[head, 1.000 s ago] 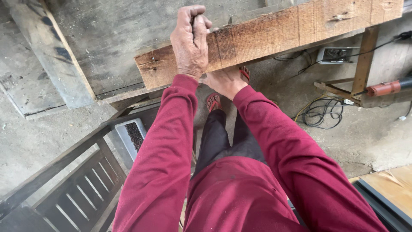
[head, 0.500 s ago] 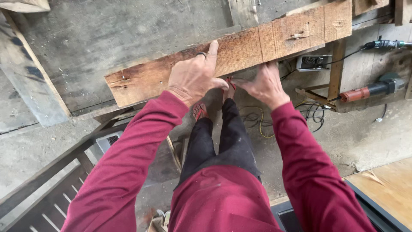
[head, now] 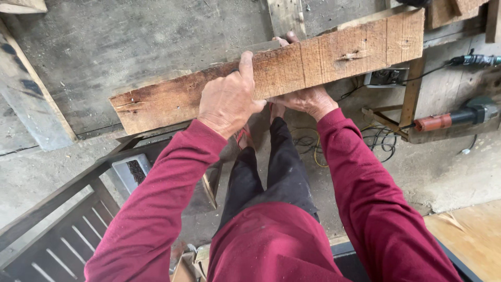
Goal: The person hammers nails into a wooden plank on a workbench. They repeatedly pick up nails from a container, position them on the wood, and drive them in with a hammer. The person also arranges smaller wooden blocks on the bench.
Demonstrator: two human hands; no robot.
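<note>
Two hands grasp the rough plank (head: 339, 55): left hand (head: 229, 99) on top, right hand (head: 308, 99) underneath.

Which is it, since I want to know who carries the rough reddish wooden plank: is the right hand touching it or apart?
Touching. The head view shows the right hand under the rough reddish wooden plank, its fingertips curling over the far edge.

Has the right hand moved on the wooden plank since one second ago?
Yes. The right hand came out from below the wooden plank and now grips it, fingertips over its far edge, beside the left hand.
</note>
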